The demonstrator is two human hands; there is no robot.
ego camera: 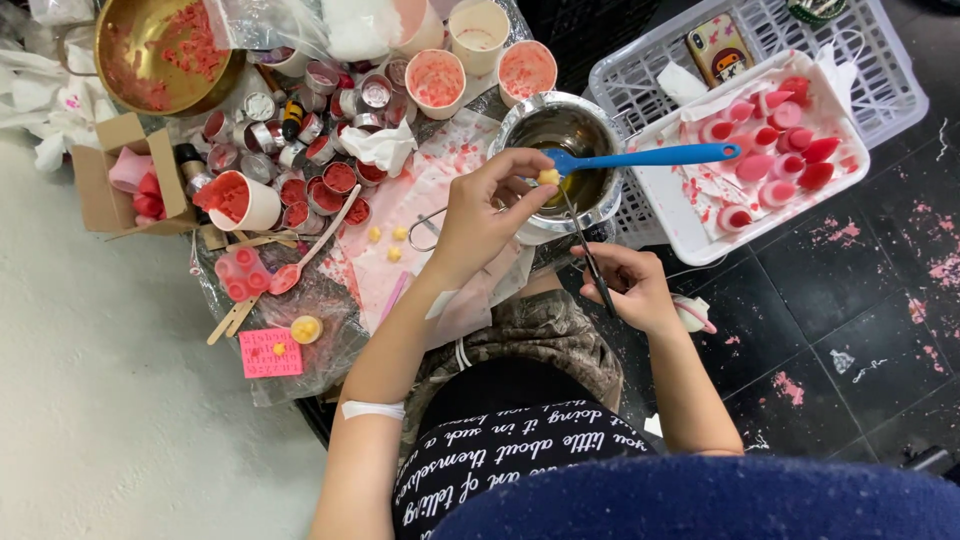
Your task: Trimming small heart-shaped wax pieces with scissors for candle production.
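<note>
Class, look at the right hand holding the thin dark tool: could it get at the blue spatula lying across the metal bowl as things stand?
Probably yes. The blue spatula lies uncovered across the metal bowl, just ahead of the right hand, but that hand grips a thin dark tool.

An open brown cardboard box (108,180) sits at the left edge, holding pink and red pieces. A small pink square card (270,353) with pale print lies at lower left. A phone in a yellow patterned case (718,47) rests in the white basket, upper right.

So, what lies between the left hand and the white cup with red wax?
In the head view, between the left hand and the white cup: small round tins, a pink-stained paper sheet and a pink spoon.
</note>
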